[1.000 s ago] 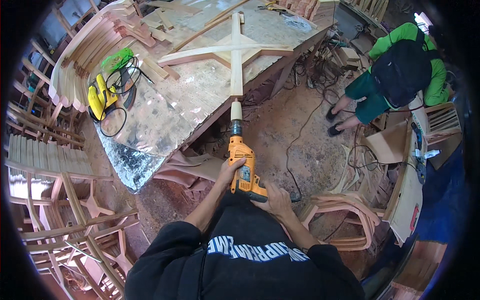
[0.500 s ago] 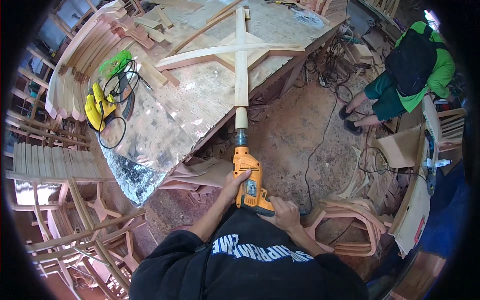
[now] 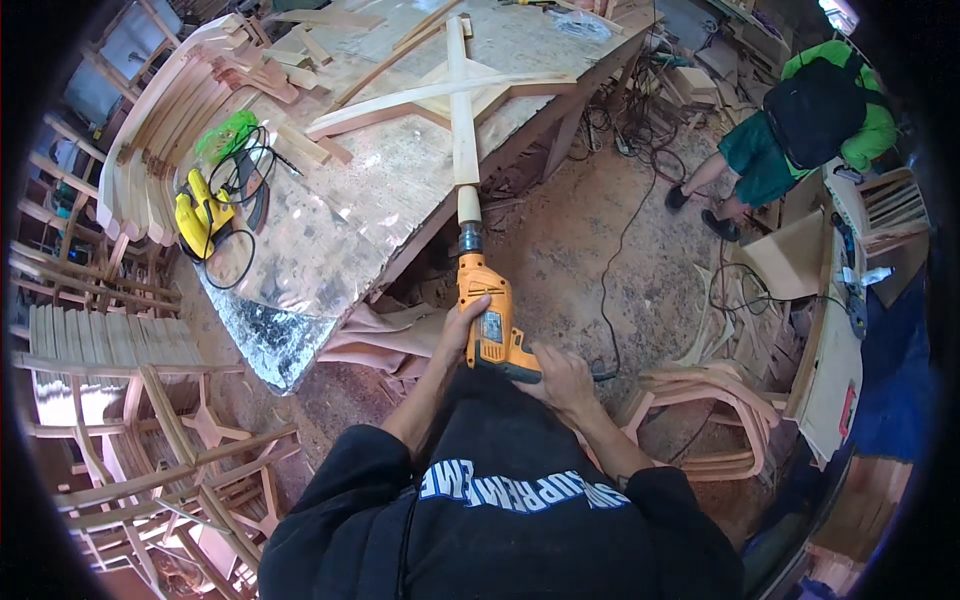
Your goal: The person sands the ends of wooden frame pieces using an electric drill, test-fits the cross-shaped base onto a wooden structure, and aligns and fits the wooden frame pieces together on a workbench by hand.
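Left hand [image 3: 464, 327] wraps the drill [image 3: 491, 287], right hand [image 3: 562, 378] clutches its handle [image 3: 521, 357], and the wooden cross [image 3: 525, 84] lies just far of it on the table [image 3: 370, 190], long bar [image 3: 463, 135] pretty much lined up, left side nearer.

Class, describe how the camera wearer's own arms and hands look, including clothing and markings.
The left grip and right grip are bare, five-fingered hands, with no gloves visible. The left sleeve and right sleeve are black, loose and stop well short of the wrists, leaving the lower forearms bare. They belong to a black top with white, blue-edged lettering.
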`<state>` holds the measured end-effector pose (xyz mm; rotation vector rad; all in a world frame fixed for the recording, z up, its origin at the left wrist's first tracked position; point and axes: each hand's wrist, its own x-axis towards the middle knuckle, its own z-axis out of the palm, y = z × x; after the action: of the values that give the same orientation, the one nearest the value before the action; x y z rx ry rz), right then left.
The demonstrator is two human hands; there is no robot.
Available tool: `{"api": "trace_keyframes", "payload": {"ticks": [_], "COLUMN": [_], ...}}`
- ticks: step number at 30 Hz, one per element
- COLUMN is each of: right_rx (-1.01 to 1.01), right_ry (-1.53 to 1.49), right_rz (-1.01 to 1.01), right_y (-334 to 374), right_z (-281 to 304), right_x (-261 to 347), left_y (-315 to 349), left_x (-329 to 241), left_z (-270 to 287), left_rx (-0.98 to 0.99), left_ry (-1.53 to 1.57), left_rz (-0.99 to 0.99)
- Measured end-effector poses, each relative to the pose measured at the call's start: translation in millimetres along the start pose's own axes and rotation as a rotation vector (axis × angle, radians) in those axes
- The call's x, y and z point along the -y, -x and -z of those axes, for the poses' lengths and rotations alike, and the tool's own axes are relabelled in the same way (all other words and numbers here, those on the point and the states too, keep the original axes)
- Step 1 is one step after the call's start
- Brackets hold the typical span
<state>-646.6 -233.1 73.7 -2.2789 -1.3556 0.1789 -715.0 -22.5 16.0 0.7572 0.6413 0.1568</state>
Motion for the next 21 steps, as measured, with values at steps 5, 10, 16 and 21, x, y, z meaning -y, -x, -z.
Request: {"api": "trace_keyframes", "payload": {"ticks": [5,10,16,21], "right_rx": [0.003,-0.053,0.083,-0.054], "right_ry": [-0.003,0.004,0.032,-0.019], "right_rz": [0.02,-0.017,-0.037,0.035], "right_y": [25.8,23.5,0.3,9.6], "right_z": [-9.2,-12.3,-7.1,-16.1], "right_x": [0.9,4.5,-8.5,-11.2], "left_y": [16.8,18.8,-10.2,-0.5], "left_x": [15.5,9.9,10.7,5.9], "left_z": [0.5,-1.3,5.3,1.6], "left_rx": [-0.041,-0.029,-0.05,0.0], "left_ry": [-0.04,-0.088,-0.021,-0.057], "left_rz": [-0.045,-0.083,-0.018,-0.013]}}
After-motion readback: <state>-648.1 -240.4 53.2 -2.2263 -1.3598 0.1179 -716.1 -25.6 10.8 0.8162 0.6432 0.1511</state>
